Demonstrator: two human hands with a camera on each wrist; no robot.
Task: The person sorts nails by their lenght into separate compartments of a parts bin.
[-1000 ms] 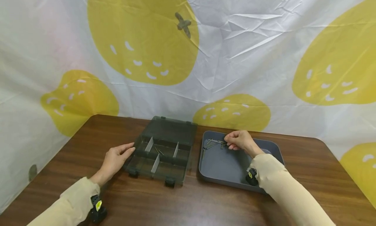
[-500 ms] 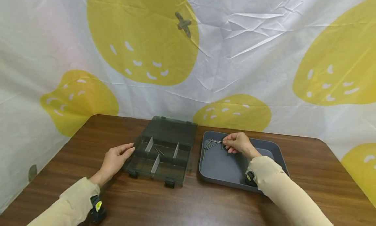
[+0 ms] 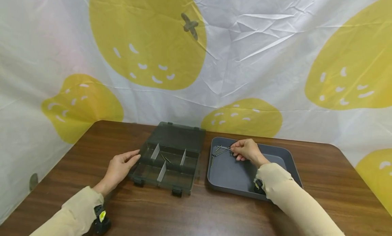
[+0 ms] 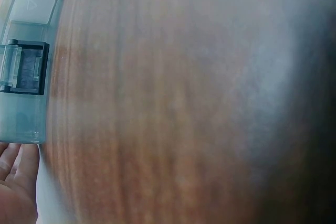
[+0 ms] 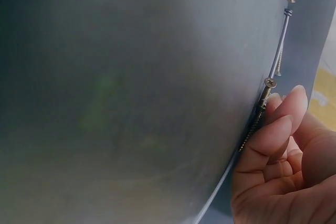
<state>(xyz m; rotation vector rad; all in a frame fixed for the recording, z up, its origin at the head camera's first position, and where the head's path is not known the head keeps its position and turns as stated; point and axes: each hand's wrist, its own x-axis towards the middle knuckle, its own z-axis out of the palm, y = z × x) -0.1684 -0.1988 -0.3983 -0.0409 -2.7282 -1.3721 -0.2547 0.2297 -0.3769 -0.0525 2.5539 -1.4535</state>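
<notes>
A smoky grey organizer box (image 3: pixel 191 173) lies unfolded on the brown table, with light dividers between its compartments. Two screws (image 3: pixel 165 158) are in its middle compartment. My left hand (image 3: pixel 120 166), fingers extended, rests at the box's left edge; part of this hand (image 4: pixel 18 187) also shows below a box corner in the left wrist view. Over the grey tray (image 3: pixel 232 191), my right hand (image 3: pixel 246 151) reaches down with bent fingers to several loose screws (image 3: pixel 218 151). In the right wrist view, one cross-head screw (image 5: pixel 266 92) lies against its fingertips; whether they pinch it is unclear.
The tray stands right of the box, with a narrow strip of table (image 3: pixel 200 195) between them. Behind the table hangs a white cloth (image 3: pixel 251 59) with yellow fruit prints. Two dark latches (image 3: pixel 176 191) stick out at the box's front edge.
My right hand has shifted slightly left among the screws in the tray. The left hand and the box have stayed in place.
</notes>
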